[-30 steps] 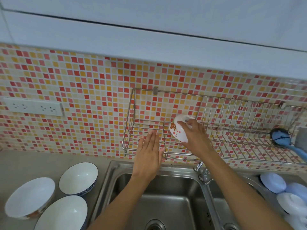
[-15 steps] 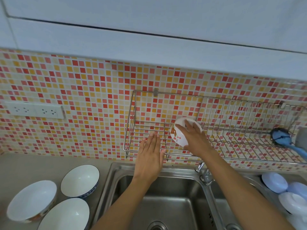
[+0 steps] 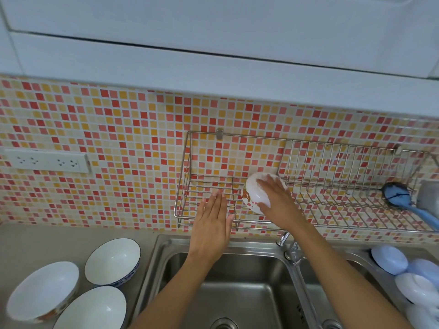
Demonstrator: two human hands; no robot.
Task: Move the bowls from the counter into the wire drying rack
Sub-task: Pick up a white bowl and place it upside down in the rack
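Observation:
My right hand [image 3: 278,205] holds a small white bowl with red and orange marks [image 3: 255,194], tipped on its side inside the wire drying rack [image 3: 332,176] on the tiled wall. My left hand [image 3: 211,226] hovers flat and empty in front of the rack's left section, fingers together, just left of the bowl. Three white bowls stand upright on the counter at lower left: one with a blue rim pattern [image 3: 112,261], a wider one [image 3: 42,289] and one at the bottom edge [image 3: 91,308].
A steel double sink [image 3: 237,286] lies below the rack, with a tap [image 3: 291,248] between the basins. A blue brush [image 3: 401,197] lies in the rack's right end. Several pale blue and white dishes [image 3: 389,260] sit at the right. A wall socket [image 3: 45,160] is at the left.
My right hand has lowered the small bowl a little deeper into the rack and spread over its back. My left hand has stayed in front of the rack.

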